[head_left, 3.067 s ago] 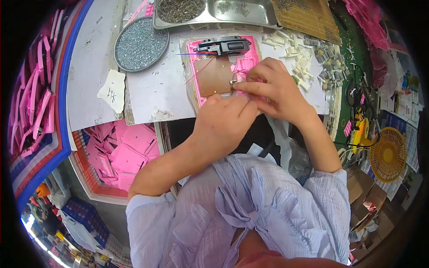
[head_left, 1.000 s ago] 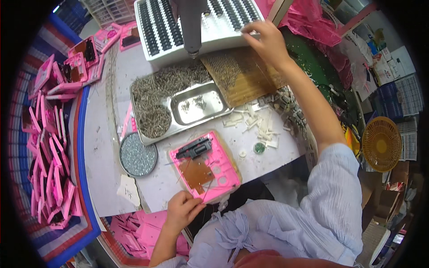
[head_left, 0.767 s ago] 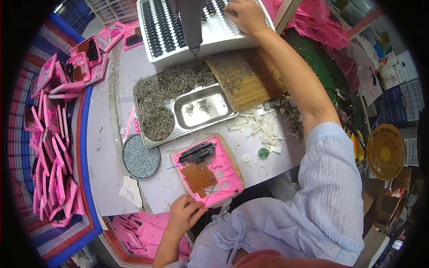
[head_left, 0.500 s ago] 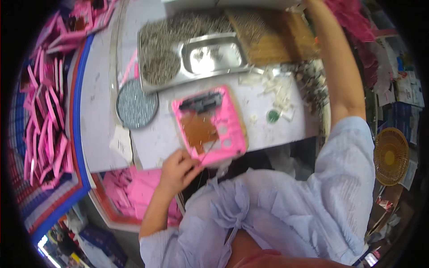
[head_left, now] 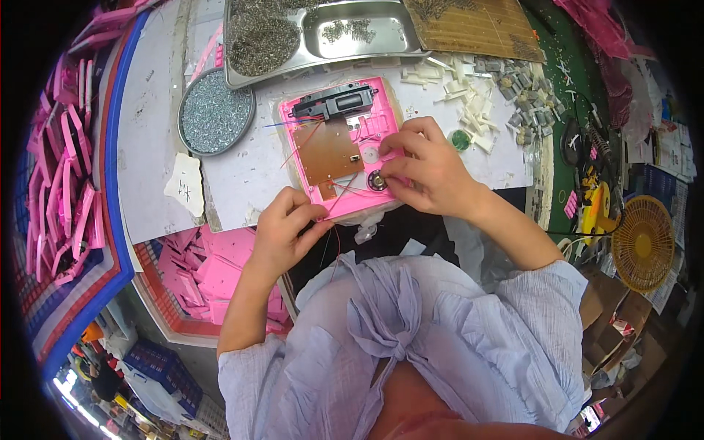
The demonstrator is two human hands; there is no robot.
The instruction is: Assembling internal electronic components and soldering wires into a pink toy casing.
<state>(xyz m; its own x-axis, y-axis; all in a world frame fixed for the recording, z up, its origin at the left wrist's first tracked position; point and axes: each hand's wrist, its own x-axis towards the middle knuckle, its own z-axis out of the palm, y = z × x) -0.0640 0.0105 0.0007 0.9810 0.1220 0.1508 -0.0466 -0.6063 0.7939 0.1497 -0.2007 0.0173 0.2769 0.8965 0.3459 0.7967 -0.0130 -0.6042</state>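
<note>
Drawn back, the right hand (head_left: pixel 434 174) is pinching one round part (head_left: pixel 377 180) on one pink case (head_left: pixel 353 203), the curled left hand (head_left: pixel 281 229) gripping its corner.

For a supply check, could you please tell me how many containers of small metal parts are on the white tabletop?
2: a round grey dish left of the pink casing, and a steel tray cut off by the picture's top edge. More may lie beyond view.
</note>
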